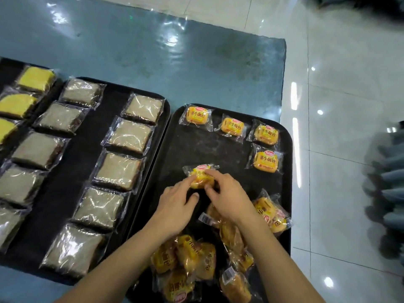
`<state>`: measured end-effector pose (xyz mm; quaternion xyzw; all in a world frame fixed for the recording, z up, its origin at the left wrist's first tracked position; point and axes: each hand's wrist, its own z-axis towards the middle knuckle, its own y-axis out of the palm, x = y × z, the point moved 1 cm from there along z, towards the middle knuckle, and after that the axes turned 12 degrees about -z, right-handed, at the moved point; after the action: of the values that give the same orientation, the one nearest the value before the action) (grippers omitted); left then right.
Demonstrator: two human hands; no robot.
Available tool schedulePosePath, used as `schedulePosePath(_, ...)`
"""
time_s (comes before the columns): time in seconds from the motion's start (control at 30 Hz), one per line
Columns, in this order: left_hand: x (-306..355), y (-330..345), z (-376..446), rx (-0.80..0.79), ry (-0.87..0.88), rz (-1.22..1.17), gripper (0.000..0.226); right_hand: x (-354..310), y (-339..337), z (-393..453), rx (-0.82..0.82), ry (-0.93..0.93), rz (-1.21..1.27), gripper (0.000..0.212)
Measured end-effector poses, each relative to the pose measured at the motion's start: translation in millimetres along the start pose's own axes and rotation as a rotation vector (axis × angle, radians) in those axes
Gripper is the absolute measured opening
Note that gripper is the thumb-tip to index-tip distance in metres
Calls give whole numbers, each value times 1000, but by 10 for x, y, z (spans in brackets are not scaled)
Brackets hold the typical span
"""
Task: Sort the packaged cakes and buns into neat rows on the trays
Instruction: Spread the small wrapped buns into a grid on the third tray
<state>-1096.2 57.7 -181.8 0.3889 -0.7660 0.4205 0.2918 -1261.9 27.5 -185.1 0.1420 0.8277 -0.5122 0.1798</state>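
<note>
On the teal counter, yellow cakes fill a tray edge at 9 o'clock, beside a black tray with two rows of grey wrapped cakes. On the right tray, the left hand and right hand together pinch one yellow bun packet. Four buns line its 12 to 2 o'clock edge; a loose pile lies at 6 o'clock.

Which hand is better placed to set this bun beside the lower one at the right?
Probably the right hand: it pinches the bun and lies nearer the placed bun.
</note>
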Motion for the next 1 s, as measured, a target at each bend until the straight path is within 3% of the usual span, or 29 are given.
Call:
schedulePosePath(0.17, 470, 111, 704, -55, 134, 113, 56, 300, -240, 167, 262, 109, -139, 56)
schedulePosePath(0.33, 440, 203, 975, -100, 144, 513, 63, 440, -140, 335, 302, 81, -512, 59)
schedulePosePath(0.57, 359, 176, 1065, -161, 150, 512, 67, 542, -98, 381, 208, 30, -452, 67)
schedulePosePath(0.73, 302, 132, 757, -55, 243, 543, 68, 441, -277, 145, 299, 33, -391, 47)
schedulePosePath(0.83, 146, 123, 315, -15, 261, 547, 50, 391, -288, -101, 153, 116, -452, 28)
schedulePosePath(0.93, 44, 149, -72, -60, 225, 500, 23, 314, -248, -234, -97, 171, -486, 37)
schedulePosePath(1.0, 22, 180, -201, -126, 178, 452, 28, 237, -215, -235, -181, 191, -463, 41)
